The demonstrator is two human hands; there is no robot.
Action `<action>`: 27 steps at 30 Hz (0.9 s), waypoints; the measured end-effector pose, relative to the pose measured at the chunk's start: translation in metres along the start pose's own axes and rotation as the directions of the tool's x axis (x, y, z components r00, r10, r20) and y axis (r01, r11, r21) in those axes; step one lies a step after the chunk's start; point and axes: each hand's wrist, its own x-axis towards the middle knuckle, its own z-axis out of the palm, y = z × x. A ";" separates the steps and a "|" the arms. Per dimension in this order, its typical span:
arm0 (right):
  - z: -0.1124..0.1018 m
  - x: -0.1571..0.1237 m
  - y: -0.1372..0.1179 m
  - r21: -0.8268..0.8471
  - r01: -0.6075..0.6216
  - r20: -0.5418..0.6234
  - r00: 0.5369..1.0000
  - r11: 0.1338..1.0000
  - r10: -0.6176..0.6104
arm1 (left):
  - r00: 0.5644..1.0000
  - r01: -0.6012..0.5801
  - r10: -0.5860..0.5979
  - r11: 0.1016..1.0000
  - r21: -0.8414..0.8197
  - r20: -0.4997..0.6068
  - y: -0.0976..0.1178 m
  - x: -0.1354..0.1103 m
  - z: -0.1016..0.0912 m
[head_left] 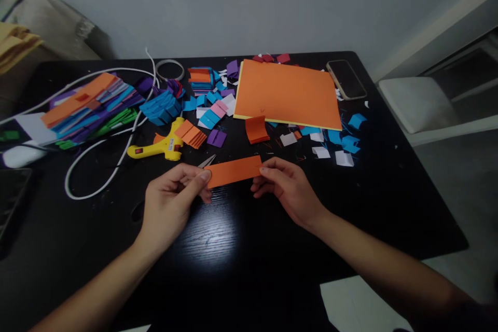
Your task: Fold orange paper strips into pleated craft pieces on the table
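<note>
An orange paper strip (pixel 235 171) is stretched between my two hands above the black table. My left hand (pixel 171 194) pinches its left end, thumb on top. At the other end, the thumb and fingers of my right hand (pixel 290 187) are closed on the strip. Just behind my left fingers the blades of scissors (pixel 207 161) show; their handles are mostly hidden by my hand. Beyond the strip lies a small curled orange paper piece (pixel 256 130). A large stack of orange sheets (pixel 290 94) rests farther back.
A yellow glue gun (pixel 157 148) lies left of centre beside folded orange pieces (pixel 190 134). Stacked coloured strips (pixel 93 106), a looping white cable (pixel 70 179) and a tape roll (pixel 170 69) are on the left. A phone (pixel 346 79) sits back right, near blue and white scraps (pixel 344 158).
</note>
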 end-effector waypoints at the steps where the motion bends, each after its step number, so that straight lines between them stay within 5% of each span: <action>1: 0.000 0.000 0.000 -0.004 0.009 -0.011 1.000 1.000 -0.009 | 1.000 -0.001 0.002 1.000 -0.002 0.011 0.000 -0.001 0.001; 9: -0.002 0.002 -0.003 -0.018 0.027 -0.039 0.999 0.999 -0.028 | 0.979 0.062 -0.044 0.994 -0.086 0.200 -0.003 -0.001 -0.006; 15: -0.003 -0.001 -0.002 -0.053 -0.155 0.224 0.961 0.986 0.163 | 0.909 0.178 -0.081 0.962 -0.205 0.409 0.000 0.006 -0.012; 20: -0.001 -0.005 0.000 -0.152 -0.266 0.377 0.875 0.952 0.304 | 0.867 0.138 -0.092 0.989 -0.059 0.490 0.000 0.000 -0.002; 23: 0.001 -0.005 0.001 -0.177 -0.220 0.346 0.898 0.959 0.270 | 0.874 0.094 -0.083 0.996 0.002 0.479 -0.001 -0.002 0.003; 27: 0.002 -0.006 0.003 -0.144 -0.036 0.289 0.954 0.989 0.077 | 0.904 0.150 -0.122 0.988 -0.038 0.409 -0.002 -0.001 0.005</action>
